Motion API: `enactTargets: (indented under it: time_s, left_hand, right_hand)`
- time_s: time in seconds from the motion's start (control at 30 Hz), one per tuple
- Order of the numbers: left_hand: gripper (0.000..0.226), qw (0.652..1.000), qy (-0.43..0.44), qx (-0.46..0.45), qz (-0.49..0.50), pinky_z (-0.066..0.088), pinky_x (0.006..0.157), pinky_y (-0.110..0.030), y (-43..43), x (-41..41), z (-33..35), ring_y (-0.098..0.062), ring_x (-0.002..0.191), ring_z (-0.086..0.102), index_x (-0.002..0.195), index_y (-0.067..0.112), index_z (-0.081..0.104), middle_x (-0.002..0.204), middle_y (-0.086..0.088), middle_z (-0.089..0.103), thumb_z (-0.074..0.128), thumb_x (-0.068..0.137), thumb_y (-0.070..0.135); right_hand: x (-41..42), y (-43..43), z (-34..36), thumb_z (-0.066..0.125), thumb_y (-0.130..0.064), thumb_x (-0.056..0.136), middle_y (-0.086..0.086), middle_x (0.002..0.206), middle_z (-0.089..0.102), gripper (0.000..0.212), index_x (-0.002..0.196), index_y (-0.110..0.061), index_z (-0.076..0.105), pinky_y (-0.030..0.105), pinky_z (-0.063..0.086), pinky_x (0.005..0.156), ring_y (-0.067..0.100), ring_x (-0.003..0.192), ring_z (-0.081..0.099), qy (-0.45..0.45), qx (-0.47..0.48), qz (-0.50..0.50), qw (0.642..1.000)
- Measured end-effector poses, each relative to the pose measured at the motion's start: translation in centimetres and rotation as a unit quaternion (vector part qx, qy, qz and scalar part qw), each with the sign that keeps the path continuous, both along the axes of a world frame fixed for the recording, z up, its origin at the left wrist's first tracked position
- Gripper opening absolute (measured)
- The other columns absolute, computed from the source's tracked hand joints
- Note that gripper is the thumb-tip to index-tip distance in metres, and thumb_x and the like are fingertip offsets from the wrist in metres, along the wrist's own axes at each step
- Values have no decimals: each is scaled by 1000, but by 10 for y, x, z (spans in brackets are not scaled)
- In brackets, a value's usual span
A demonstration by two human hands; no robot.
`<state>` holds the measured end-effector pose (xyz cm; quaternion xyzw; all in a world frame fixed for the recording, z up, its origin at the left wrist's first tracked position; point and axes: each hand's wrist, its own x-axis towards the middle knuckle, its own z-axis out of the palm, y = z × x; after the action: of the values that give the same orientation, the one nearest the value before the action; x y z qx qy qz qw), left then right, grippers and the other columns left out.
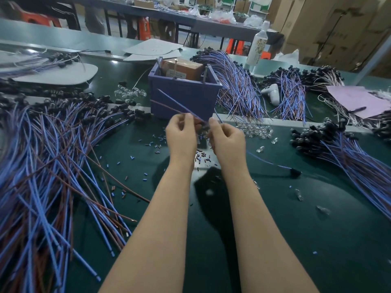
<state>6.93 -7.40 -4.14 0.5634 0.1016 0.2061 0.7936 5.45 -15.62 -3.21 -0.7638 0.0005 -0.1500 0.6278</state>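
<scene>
A thin pair of blue and brown insulated wires (pixel 175 102) is held up just above a dark green matte surface (pixel 296 229), in front of a purple ribbed plastic crate (pixel 201 98). Its near end is pinched between the thumb and curled fingers of the left hand (pixel 182 134). The same end is pinched by the curled fingers of the right hand (pixel 227 138), just beside it. What is being fitted there is too blurred to tell. The wires are raised and slanted away to the left, probably so that the end can be worked clear of the clutter below.

Under the hands, short blue and brown snippets of insulation (pixel 203 155) are scattered. Small clear glossy plastic caps (pixel 254 129) are heaped near the right hand, seemingly within easy reach. A large loose fan of flexible blue and brown wires with black end pieces (pixel 53 166) is spread at the left, and a similar bundle (pixel 349 157) lies at the right
</scene>
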Motion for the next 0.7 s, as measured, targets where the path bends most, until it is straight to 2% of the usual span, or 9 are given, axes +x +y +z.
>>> enactTargets:
  time_s: [0.07,0.13,0.2,0.23,0.3,0.37,0.47,0.6,0.7]
  left_hand:
    - [18,997,22,-57,48,46,56,-17,6,3,-2,0,52,58,84,11,52,72,0,65,41,99,11]
    - [18,992,34,-100,71,44,51,-14,10,5,-3,1,47,56,85,12,47,72,-2,65,37,100,12]
    - [19,990,36,-116,77,45,51,-13,10,5,-2,2,44,55,85,13,46,72,-2,64,35,100,11]
    - [19,990,36,-111,74,45,52,-13,9,5,-1,2,44,55,85,13,46,72,-2,64,35,101,11]
    - [18,993,24,-99,60,46,54,-13,6,4,0,4,46,54,85,13,47,73,-1,64,37,101,10]
    - [17,996,7,-84,41,48,56,-12,4,2,1,3,50,55,86,14,50,75,-1,64,41,100,8]
    - [16,999,0,-47,-18,50,60,-15,1,0,1,-2,59,57,88,12,57,76,0,63,47,97,4]
    - [14,996,19,26,-82,52,75,-34,-3,1,-3,-19,76,60,85,13,61,78,-1,63,53,95,7]
    - [16,996,17,41,-74,51,75,-34,-1,3,-6,-14,71,59,81,18,61,77,1,64,55,94,10]
  right_hand:
    - [-3,5,2,56,-26,94,-7,49,50,35,63,-9,59,29,39,55,14,51,45,-70,-42,-24,996]
    - [-3,7,0,54,-22,95,-2,68,62,24,80,-9,66,32,46,68,16,67,56,-133,-100,-75,983]
    - [-2,6,-5,50,-18,96,4,98,69,22,103,-7,68,31,44,88,19,94,59,-133,-184,-81,970]
    - [0,5,-10,48,-18,97,7,106,68,24,110,-6,66,29,39,92,22,102,58,-108,-215,-61,969]
    - [3,5,-18,46,-21,99,10,103,69,26,107,-7,67,31,38,83,26,98,58,-50,-243,-8,969]
    - [2,7,-19,48,-21,98,11,92,70,25,99,-8,68,34,38,74,28,88,59,-38,-259,13,965]
    - [0,9,-16,50,-12,95,10,92,71,19,99,-5,67,29,38,74,25,84,61,-63,-212,1,975]
    - [-1,8,-14,52,-11,94,5,88,68,13,100,-7,62,20,39,68,17,78,60,-47,-150,-13,988]
    - [0,8,-15,54,-12,93,-4,80,63,7,92,-10,61,19,42,70,15,78,60,-41,-125,-26,991]
